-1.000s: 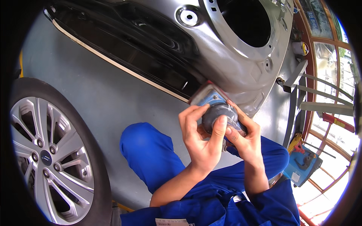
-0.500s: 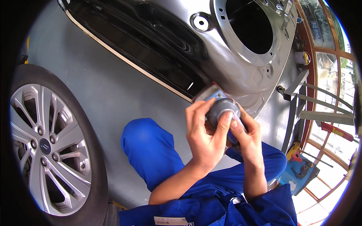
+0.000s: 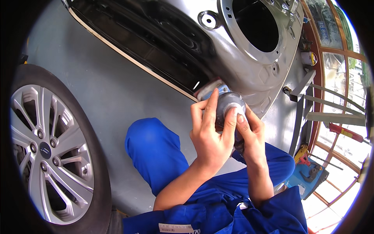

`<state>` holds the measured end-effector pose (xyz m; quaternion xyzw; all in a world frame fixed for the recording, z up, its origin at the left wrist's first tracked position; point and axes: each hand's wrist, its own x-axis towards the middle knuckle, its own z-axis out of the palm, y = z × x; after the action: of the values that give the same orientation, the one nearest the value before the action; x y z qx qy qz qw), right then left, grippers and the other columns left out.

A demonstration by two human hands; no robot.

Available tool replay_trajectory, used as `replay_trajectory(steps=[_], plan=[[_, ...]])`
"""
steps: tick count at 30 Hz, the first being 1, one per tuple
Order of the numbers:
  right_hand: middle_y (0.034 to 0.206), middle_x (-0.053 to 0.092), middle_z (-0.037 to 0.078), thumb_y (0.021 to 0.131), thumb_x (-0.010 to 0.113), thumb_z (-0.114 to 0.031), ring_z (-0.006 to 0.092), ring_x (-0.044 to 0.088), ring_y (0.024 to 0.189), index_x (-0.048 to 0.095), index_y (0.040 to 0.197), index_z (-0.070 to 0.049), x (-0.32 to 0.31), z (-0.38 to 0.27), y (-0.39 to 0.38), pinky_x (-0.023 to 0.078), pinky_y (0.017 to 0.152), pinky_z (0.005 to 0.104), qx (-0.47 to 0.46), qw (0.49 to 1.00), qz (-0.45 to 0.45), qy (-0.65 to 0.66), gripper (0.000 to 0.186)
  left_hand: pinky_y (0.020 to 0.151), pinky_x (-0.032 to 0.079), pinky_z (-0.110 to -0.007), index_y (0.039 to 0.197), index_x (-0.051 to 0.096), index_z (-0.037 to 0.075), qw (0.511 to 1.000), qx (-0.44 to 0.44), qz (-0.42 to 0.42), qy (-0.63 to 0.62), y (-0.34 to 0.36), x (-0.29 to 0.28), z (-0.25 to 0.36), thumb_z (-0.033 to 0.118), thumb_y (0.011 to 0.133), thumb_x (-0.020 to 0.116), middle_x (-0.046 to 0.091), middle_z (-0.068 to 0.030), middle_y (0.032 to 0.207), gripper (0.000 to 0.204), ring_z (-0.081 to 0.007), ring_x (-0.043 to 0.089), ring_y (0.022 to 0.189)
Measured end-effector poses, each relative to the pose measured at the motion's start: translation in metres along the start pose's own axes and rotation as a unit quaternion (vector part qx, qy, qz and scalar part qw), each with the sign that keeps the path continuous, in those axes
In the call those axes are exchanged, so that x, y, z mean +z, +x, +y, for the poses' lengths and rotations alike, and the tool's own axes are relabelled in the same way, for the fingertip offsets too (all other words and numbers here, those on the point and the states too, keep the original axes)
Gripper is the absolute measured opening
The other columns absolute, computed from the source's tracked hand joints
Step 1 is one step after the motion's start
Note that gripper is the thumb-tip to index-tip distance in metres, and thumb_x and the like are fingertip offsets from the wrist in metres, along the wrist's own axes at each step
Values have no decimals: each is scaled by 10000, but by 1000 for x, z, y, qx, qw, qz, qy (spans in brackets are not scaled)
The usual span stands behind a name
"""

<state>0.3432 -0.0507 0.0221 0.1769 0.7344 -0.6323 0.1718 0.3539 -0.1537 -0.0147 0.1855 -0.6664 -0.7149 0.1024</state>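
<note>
My left hand (image 3: 212, 138) and my right hand (image 3: 253, 138) are wrapped round a sander (image 3: 230, 99) with a dark grey round top, blue base and reddish-edged pad. My left index finger stretches up along the base; both thumbs rest on the housing. The pad is at the lower end of a glossy black recessed channel (image 3: 136, 50) in a silver-grey car body panel (image 3: 249, 78), beside its pale edge strip (image 3: 117, 54). The pad's underside is hidden.
An alloy wheel with tyre (image 3: 97, 163) lies at left on the grey floor. My knees in blue trousers flank my arms. A metal stand (image 3: 331, 116), a can (image 3: 307, 58), a blue board with tools (image 3: 302, 175) and wood-framed windows (image 3: 335, 70) are at right.
The sander and my hands have moved slightly upward in the view. My left index finger now reaches further up along the base. The sander's housing looks turned a little more upright.
</note>
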Motion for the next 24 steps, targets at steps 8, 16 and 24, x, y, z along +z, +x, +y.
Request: replay_trajectory(steps=[8, 16, 24], plan=[[1180, 661, 150, 888, 732, -191, 166, 622, 1035, 478, 1402, 63, -1, 9, -17, 483, 935, 299, -107, 985, 13, -137, 626, 856, 515, -311, 1345, 512, -62, 998, -15, 0, -61, -28, -3, -13, 191, 987, 599, 477, -138, 1181, 447, -204, 580, 1033], [1193, 665, 173, 880, 743, -182, 188, 623, 1076, 471, 1400, 77, 0, 17, -13, 474, 956, 304, -113, 983, 37, -142, 641, 870, 500, -297, 1336, 524, -56, 996, -32, 4, -81, -26, -1, -21, 200, 989, 597, 473, -134, 1199, 437, -191, 575, 1028], [1183, 668, 154, 872, 731, -164, 168, 614, 1073, 481, 1408, 45, 8, 22, -17, 500, 908, 294, -110, 978, 44, -173, 628, 890, 482, -308, 1317, 509, -68, 993, -44, 14, -112, -30, -4, -27, 169, 1007, 545, 468, -137, 1212, 391, -190, 561, 1054]])
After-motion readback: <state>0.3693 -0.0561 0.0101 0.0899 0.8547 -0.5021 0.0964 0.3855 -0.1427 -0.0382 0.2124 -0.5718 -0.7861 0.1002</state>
